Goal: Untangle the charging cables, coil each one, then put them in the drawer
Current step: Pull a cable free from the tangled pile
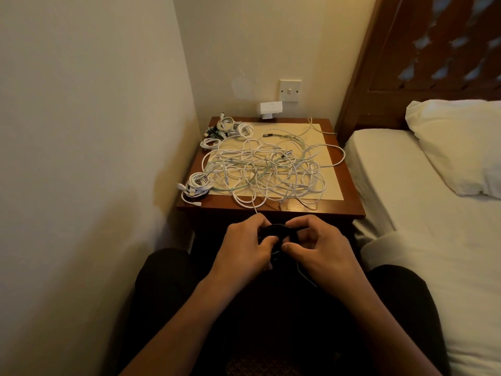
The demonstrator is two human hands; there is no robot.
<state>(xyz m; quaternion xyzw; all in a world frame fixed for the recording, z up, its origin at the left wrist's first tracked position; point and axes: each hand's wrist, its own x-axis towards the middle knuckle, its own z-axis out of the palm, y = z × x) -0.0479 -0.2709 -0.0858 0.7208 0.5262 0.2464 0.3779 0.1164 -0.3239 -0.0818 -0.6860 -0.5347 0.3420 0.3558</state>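
A black cable coil (276, 231) sits between both hands, just in front of the nightstand's near edge. My left hand (248, 245) grips its left side with curled fingers. My right hand (318, 245) pinches its right side, and a dark loose end (305, 278) trails down below that hand. On the nightstand top lies a big tangle of white cables (268, 169). Coiled white cables (198, 184) lie at the near left corner, and more coiled cables (230, 128), white and dark, at the far left corner. No drawer shows.
The wooden nightstand (349, 202) stands in a corner, with a wall on the left and a bed (433, 213) with a pillow on the right. A light switch (290, 90) and a white plug adapter (271, 108) are on the back wall. My knees are below.
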